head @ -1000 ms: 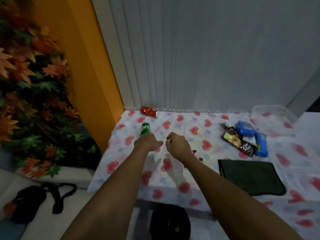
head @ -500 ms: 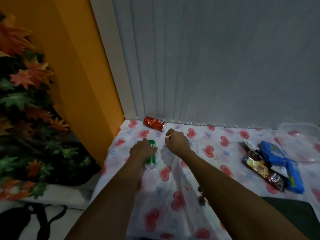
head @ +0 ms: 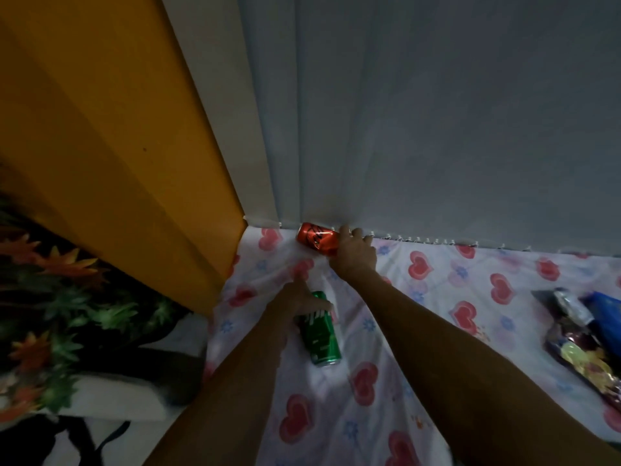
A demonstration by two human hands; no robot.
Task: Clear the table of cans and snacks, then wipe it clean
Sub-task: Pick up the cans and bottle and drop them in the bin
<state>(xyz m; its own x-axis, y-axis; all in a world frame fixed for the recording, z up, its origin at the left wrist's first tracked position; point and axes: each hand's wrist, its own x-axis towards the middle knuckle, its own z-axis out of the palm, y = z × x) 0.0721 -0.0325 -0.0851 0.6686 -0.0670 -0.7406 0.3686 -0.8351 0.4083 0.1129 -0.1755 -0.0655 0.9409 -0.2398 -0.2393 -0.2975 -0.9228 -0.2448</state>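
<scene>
A green can point(head: 321, 334) is tilted over the heart-print tablecloth point(head: 437, 297), and my left hand point(head: 295, 307) is closed around its upper part. A red can point(head: 316, 238) lies on its side at the table's back edge against the blinds. My right hand point(head: 354, 253) is wrapped over the right end of that red can. A pile of snack packets point(head: 584, 334) lies at the right edge of the view.
Grey vertical blinds point(head: 437, 129) hang right behind the table. An orange wall point(head: 117, 146) borders the table's left side. Artificial autumn leaves point(head: 60, 290) and a black strap point(head: 90, 442) are down at the left, beyond the table edge.
My right hand reached back to the blinds and closed over the red can. My left hand took hold of the green can, now tilted. The view moved closer and leftward.
</scene>
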